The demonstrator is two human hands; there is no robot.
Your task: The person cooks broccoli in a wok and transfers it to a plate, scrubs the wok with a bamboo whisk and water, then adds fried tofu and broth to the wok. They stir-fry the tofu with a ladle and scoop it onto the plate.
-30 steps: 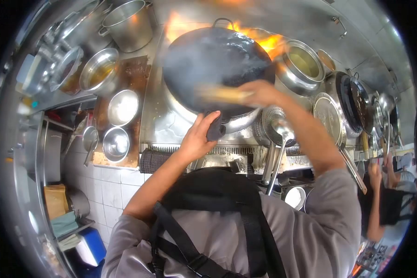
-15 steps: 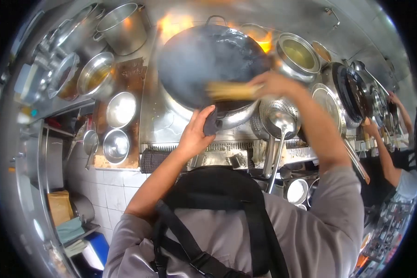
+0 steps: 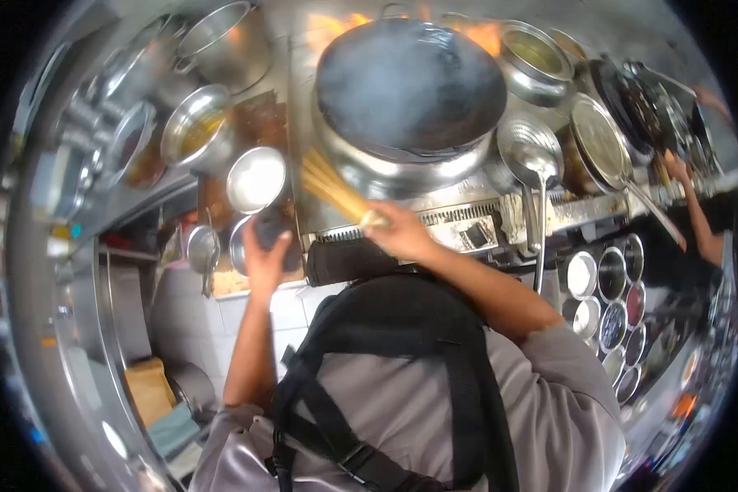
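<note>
My right hand is closed around the handle end of a bamboo wok brush. The brush's bristles point up and left, beside the wok and apart from it. Smoke hangs over the dark wok, which sits on the stove with flames behind its rim. In my left hand is a dark folded cloth, gripped between thumb and fingers. That hand is over the left side counter, partly covering a small metal bowl. Just above it stands a shiny steel bowl.
A perforated ladle and a long-handled strainer lie right of the wok. Pots of liquid stand on both sides. Several seasoning containers are at the lower right. Another person's hand is at the far right.
My left hand has left the wok's near rim with the cloth and moved left to the bowls. My right hand has swung the brush out of the wok, down and left. The view has shifted.
</note>
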